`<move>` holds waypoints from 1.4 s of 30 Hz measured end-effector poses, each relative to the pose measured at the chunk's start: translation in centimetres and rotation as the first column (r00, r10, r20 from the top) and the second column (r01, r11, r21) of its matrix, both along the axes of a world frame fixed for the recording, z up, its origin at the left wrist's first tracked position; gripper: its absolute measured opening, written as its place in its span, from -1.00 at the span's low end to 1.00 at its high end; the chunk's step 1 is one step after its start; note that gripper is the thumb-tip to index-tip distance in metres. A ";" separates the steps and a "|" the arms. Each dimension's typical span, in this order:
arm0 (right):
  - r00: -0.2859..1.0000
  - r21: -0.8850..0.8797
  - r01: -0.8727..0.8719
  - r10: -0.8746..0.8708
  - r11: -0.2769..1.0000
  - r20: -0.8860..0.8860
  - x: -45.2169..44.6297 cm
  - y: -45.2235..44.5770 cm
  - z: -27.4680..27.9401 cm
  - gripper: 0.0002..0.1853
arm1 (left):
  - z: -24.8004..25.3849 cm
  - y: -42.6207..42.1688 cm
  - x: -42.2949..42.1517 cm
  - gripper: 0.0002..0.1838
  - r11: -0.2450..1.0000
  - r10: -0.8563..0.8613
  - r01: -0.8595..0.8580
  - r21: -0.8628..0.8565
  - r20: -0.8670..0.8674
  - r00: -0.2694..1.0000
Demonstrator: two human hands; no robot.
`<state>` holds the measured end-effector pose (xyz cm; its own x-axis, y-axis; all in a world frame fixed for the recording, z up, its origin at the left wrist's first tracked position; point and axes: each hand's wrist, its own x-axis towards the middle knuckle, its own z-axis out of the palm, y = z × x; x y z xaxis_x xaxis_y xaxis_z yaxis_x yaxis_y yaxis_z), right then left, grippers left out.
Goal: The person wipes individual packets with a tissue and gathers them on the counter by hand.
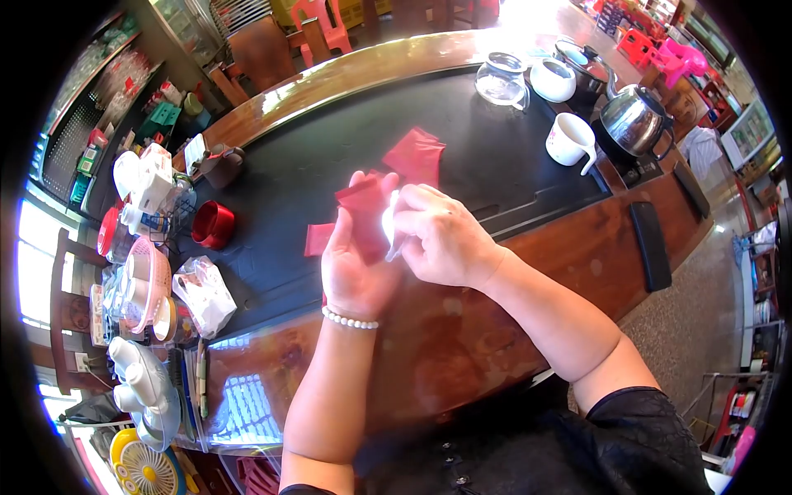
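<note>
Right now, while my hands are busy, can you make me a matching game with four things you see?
Things:
1. left hand
2. right hand
3. fan
4. kettle

Clues:
A. silver with a black handle
B. pinching a whitish thing
C. mostly yellow
D. beaded bracelet at its wrist

Pairs: 1-D, 2-B, 3-C, 4-A
</note>
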<state>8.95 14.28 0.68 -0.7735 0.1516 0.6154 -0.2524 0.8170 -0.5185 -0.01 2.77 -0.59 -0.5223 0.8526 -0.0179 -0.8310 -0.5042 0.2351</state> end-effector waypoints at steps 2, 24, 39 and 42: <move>0.999 0.007 0.042 -0.042 0.999 0.008 -0.2 0.3 -0.5 -0.86 | 0.1 0.2 0.2 -0.59 0.999 -0.003 0.003 -0.035 -0.009 1.000; 0.891 -0.120 0.448 -0.432 0.886 0.136 -1.8 4.5 -3.4 -0.71 | -2.0 -0.3 -0.9 -0.66 0.964 -0.109 0.107 -0.242 0.004 0.994; 0.993 0.121 0.104 -0.097 0.987 -0.062 -0.9 -0.1 -0.9 -0.66 | -1.3 -0.1 -0.4 -0.63 0.977 -0.041 0.011 -0.212 -0.138 0.990; 0.970 0.148 0.241 -0.230 0.959 -0.084 -1.1 0.9 -0.9 -0.62 | -2.8 -0.2 -0.3 -0.63 0.936 -0.096 0.039 -0.351 -0.147 0.984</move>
